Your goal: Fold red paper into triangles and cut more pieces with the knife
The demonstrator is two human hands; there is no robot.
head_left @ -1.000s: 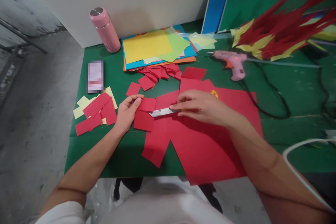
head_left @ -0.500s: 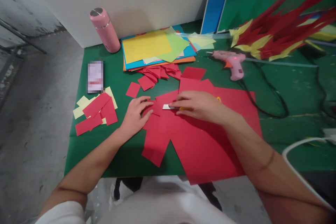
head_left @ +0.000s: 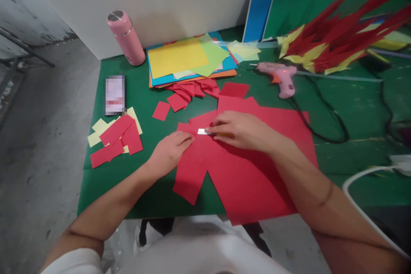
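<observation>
In my right hand (head_left: 242, 130) is a utility knife (head_left: 202, 131), its flat blade pointing left over red paper and its handle mostly hidden by my fingers. My left hand (head_left: 170, 152) has its fingers drawn together on a red paper piece (head_left: 184, 127), just left of the blade; the fingertips partly cover it. Beneath both hands lie overlapping red sheets: a large red sheet (head_left: 257, 180) on the right, and a red strip (head_left: 191, 184) slanting toward the table's front edge.
Small red squares (head_left: 176, 102) lie beyond my hands, before a stack of coloured paper (head_left: 176, 58). A pink glue gun (head_left: 279, 75) with its cord sits at right, near a red and yellow paper flame (head_left: 337, 38). Red and yellow scraps (head_left: 117, 135), a phone (head_left: 114, 94) and a pink bottle (head_left: 126, 38) are at left.
My left hand's fingers have gone from spread to drawn together, reaching slightly right onto the red paper piece. The knife stays in my right hand, nearly still. The whole view has shifted slightly.
</observation>
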